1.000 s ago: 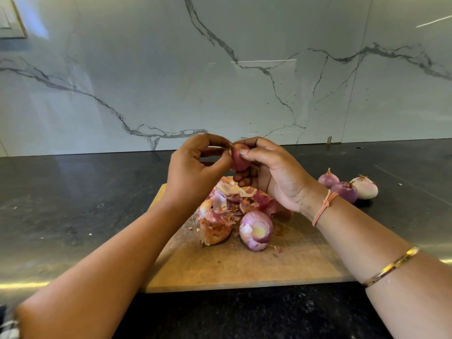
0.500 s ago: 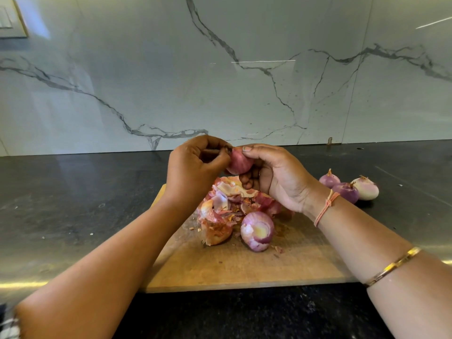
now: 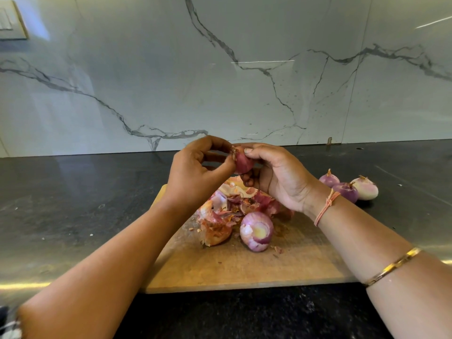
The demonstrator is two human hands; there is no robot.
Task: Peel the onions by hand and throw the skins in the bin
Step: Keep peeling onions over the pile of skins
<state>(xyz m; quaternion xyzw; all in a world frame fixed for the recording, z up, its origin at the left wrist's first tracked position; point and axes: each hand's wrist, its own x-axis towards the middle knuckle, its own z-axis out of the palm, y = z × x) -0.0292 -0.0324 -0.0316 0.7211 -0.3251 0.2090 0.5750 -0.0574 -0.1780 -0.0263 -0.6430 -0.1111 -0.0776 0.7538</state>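
A small red onion (image 3: 242, 161) is held in the air above the wooden cutting board (image 3: 244, 267). My right hand (image 3: 276, 176) grips it from the right, thumb on top. My left hand (image 3: 195, 174) pinches the skin at the onion's tip from the left. Below them a heap of pink and orange onion skins (image 3: 234, 204) lies on the board. A partly peeled onion (image 3: 256, 231) with a cut pale end rests on the board in front of the heap. No bin is in view.
Three peeled onions (image 3: 348, 188) lie on the dark countertop (image 3: 73, 204) right of the board. A marble wall (image 3: 220, 69) rises behind the counter. A wall switch plate (image 3: 11, 22) shows at the top left.
The onion has turned a little between my hands and my left fingers have shifted their pinch at its tip. Both hands stay above the skin heap.
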